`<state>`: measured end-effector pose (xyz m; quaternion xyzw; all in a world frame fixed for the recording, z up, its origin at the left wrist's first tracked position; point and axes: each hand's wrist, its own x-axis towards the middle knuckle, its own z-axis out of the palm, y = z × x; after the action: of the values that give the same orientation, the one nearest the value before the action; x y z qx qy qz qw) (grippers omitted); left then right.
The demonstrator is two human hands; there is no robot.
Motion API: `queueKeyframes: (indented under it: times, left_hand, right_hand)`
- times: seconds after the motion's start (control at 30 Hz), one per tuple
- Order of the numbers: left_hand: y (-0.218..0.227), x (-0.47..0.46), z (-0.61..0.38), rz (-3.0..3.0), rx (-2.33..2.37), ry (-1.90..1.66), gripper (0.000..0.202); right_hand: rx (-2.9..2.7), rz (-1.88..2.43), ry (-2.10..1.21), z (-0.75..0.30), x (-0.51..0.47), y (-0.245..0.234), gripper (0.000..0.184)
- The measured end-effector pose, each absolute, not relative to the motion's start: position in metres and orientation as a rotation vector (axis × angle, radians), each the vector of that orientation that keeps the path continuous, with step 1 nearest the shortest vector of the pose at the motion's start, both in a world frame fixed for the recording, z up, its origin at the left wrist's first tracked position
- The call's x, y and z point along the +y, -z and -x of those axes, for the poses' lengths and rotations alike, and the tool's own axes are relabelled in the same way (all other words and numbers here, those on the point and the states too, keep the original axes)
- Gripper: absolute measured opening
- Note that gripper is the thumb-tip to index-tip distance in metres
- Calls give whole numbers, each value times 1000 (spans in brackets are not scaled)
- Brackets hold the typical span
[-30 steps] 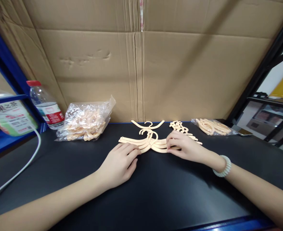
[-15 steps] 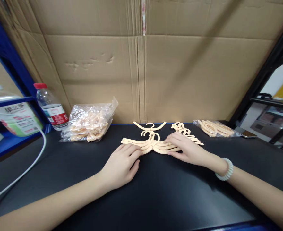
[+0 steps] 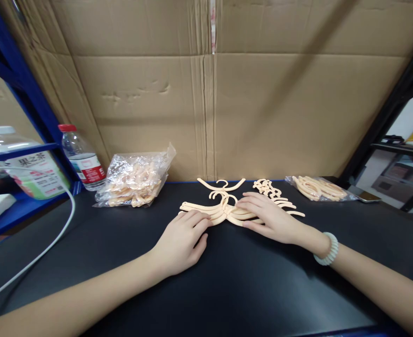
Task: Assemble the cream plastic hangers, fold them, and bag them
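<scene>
The overlapped hangers point(image 3: 224, 214) lie at frame centre on the surface point(image 3: 224, 285), presumably light, stiff and rather slippery, best held midway along either side, where my left hand point(image 3: 181, 242) and right hand point(image 3: 276, 218) touch them, whether clamped I cannot tell.

You are seeing cream hangers point(image 3: 225, 212) on a black table point(image 3: 234, 281), tan cardboard point(image 3: 150, 107) behind the hangers, a red-capped bottle point(image 3: 83, 159) to their left.
</scene>
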<state>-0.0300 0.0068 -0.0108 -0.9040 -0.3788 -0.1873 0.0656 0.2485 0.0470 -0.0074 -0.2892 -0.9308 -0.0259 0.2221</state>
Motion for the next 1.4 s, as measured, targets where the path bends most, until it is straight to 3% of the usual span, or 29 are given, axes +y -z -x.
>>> queueKeyframes:
  times: [0.17, 0.33, 0.53, 0.93, 1.4]
  left_hand:
    - [12, 7, 30, 2727, -1148, 571, 26]
    - [13, 8, 29, 2727, -1157, 558, 26]
    - [13, 6, 29, 2734, -1159, 553, 26]
    - [13, 6, 30, 2720, -1161, 576, 28]
    - [11, 6, 30, 2713, -1169, 602, 24]
  right_hand:
    - [-2534, 843, 137, -241, 44, 10, 31]
    - [-2596, 786, 176, -235, 40, 12, 41]
    - [-2596, 823, 180, -232, 38, 12, 29]
    - [-2701, 889, 109, -236, 40, 18, 52]
    - [-2574, 991, 75, -248, 50, 20, 39]
